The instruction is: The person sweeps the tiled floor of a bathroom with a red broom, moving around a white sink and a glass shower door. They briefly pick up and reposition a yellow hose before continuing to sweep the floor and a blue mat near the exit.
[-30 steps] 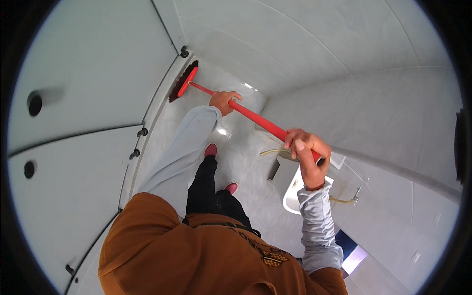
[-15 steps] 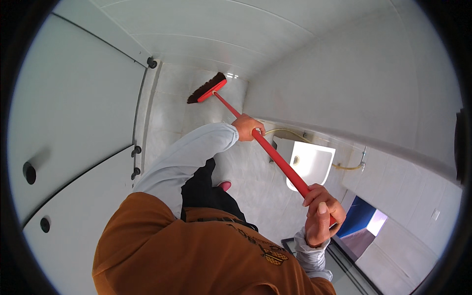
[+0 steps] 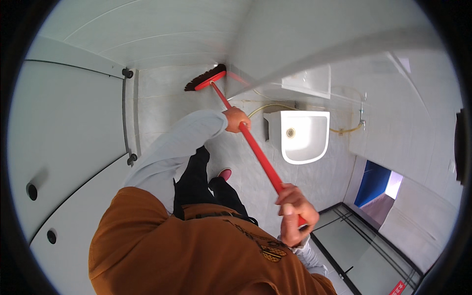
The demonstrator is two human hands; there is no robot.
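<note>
A red broom point(image 3: 263, 157) slants across the view from lower right to upper left. Its handle is wrapped by my left hand point(image 3: 236, 119) around the middle part. Close to the top end, my right hand point(image 3: 297, 214) is closed on the same handle, the thumb lying along it. At the far end, the broom head point(image 3: 209, 81) has dark bristles on a red block and rests on the grey tiled floor point(image 3: 164, 103), close to the wall corner. Neither hand touches anything else.
A white basin point(image 3: 305, 137) with a drain stands to the right, beside a yellowish hose point(image 3: 268, 107). Grey partition doors point(image 3: 73, 108) with black knobs run along the left. A dark-framed glass door point(image 3: 364, 241) is at lower right. My red shoe point(image 3: 225, 173) shows below.
The view has shifted, bringing more of the basin and the glass door into sight. The broom head is nearer the wall corner. My right hand has moved left in the picture; both hands keep their grip.
</note>
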